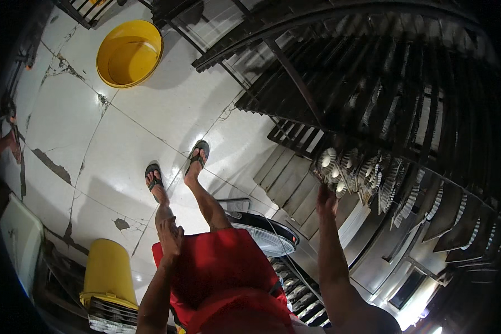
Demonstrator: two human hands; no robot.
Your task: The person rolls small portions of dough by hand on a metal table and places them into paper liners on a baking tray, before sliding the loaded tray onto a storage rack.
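Observation:
My right arm reaches up to a dark slatted rack (pixel 384 89). My right hand (pixel 327 201) is at the near edge of trays (pixel 367 178) carrying rows of small white pieces. Its fingertips are in shadow against the first tray, and I cannot tell whether they grip it. Several rounder white pieces (pixel 328 157) show just above that hand. My left hand (pixel 171 236) hangs beside my left leg, next to the red cloth (pixel 217 256) over my lap. Its fingers are loosely stretched, and nothing shows in them.
A round yellow tub (pixel 129 54) stands on the cracked tile floor (pixel 145 111). At lower left, a yellow bucket (pixel 108 273) sits by stacked trays (pixel 112 316). A floor fan (pixel 267 236) is close to my right leg. Metal equipment (pixel 395 278) lies at lower right.

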